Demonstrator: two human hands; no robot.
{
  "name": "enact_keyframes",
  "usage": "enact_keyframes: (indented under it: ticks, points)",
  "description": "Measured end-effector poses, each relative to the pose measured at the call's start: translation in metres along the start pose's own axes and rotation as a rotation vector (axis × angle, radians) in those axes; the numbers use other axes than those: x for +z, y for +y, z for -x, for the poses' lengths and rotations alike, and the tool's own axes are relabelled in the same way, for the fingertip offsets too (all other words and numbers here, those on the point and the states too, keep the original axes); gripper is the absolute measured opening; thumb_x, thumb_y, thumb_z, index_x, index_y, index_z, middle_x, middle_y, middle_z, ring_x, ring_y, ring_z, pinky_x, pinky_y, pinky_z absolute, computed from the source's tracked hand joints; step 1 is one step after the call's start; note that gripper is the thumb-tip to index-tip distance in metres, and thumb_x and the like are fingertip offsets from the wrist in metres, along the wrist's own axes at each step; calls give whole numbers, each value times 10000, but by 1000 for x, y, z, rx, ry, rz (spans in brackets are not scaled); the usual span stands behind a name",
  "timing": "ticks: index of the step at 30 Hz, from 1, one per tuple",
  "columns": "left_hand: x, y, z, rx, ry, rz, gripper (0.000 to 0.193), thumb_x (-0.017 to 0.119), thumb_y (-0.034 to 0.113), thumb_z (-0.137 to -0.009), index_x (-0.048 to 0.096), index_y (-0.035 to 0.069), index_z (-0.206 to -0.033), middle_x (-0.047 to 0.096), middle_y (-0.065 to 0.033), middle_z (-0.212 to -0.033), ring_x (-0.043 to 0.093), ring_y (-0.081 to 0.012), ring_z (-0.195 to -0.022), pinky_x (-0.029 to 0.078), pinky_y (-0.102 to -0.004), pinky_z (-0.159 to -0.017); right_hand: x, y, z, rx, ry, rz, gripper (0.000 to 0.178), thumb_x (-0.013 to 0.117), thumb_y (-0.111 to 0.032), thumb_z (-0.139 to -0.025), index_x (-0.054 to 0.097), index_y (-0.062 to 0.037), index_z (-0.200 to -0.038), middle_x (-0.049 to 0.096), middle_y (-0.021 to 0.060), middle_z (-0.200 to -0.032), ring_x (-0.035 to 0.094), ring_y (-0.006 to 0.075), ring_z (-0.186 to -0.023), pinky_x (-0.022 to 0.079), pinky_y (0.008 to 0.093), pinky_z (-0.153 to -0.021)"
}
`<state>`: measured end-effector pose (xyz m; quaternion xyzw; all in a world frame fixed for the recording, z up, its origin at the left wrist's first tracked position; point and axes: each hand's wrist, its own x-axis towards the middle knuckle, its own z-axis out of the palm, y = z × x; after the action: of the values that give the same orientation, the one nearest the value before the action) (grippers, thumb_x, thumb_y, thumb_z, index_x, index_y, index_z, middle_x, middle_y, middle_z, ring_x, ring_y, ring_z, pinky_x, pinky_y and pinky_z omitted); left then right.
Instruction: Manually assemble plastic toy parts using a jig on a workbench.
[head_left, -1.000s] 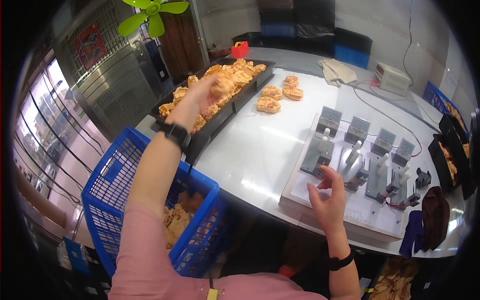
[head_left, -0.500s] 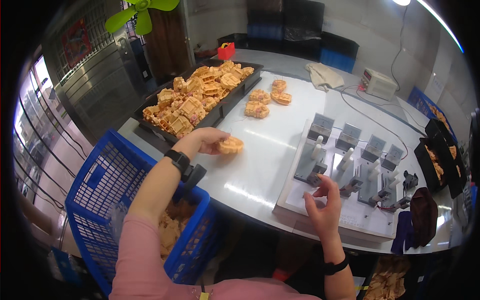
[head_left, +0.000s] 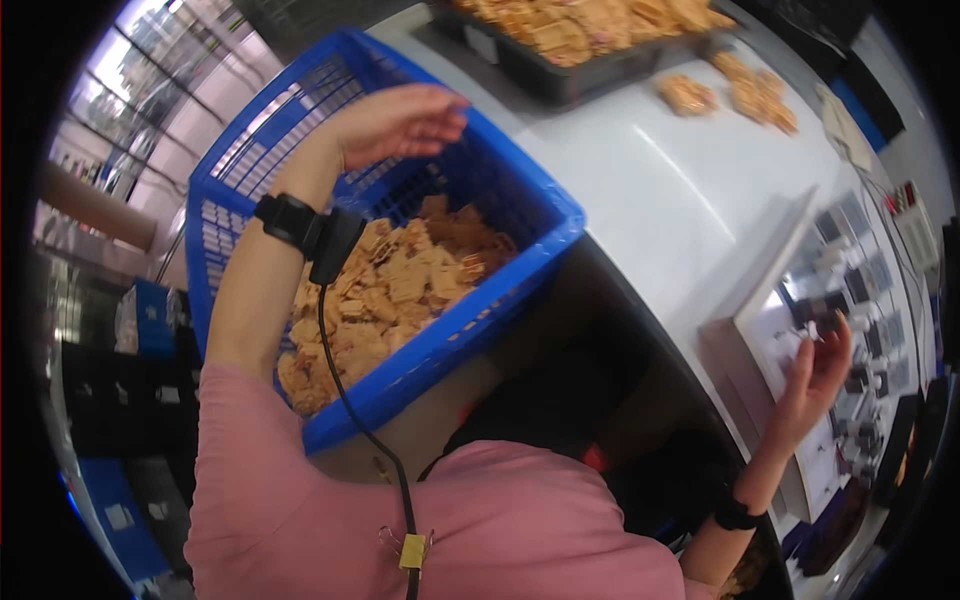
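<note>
My left hand (head_left: 405, 125) is above the blue plastic basket (head_left: 560, 215), its fingers stretched out and no object showing in it. Inside the basket lies a heap of tan moulded plastic parts (head_left: 400, 285), some in shadow below the hand. My right hand (head_left: 815, 375) is at the white fixture board (head_left: 765, 330), thumb and forefinger apart. Its fingertips are beside a dark block (head_left: 820, 308) on the board; blur hides whether they touch it. Nothing shows between those fingers.
A black tray (head_left: 575, 85) piled with tan parts stands at the table's far side. Several loose tan parts (head_left: 688, 95) lie beside it on the white tabletop (head_left: 660, 200). A cream cloth (head_left: 845, 125) and a power supply box (head_left: 915, 225) are at the far right.
My left hand has gone from the tabletop to above the basket, and the tan part it held no longer shows in it. My right hand stays by the fixture board. The view has swung left.
</note>
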<state>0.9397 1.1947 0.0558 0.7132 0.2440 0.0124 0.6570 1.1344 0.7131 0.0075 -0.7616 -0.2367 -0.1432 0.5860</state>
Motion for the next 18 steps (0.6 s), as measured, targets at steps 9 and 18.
enact_keyframes:
  ticks: [9,18]
  points:
    - [-48,-302,63,-483,175,-753,905,733,515,-737,402,12,-1412,496,-210,-1367,525,-322,-1218,448,-406,-975,-3,11,4,-33,-27,156,456,554,-115,-959,413,-47,-1387,542,58,-1164,508,132,-1038,412,246,-891]
    - [-8,-303,42,-437,131,-764,1007,833,452,-619,371,-31,-1372,477,-255,-1350,503,-369,-1223,422,-420,-1020,6,2,4,-29,31,231,450,560,-131,-960,417,-57,-1381,539,45,-1121,511,126,-990,434,240,-836]
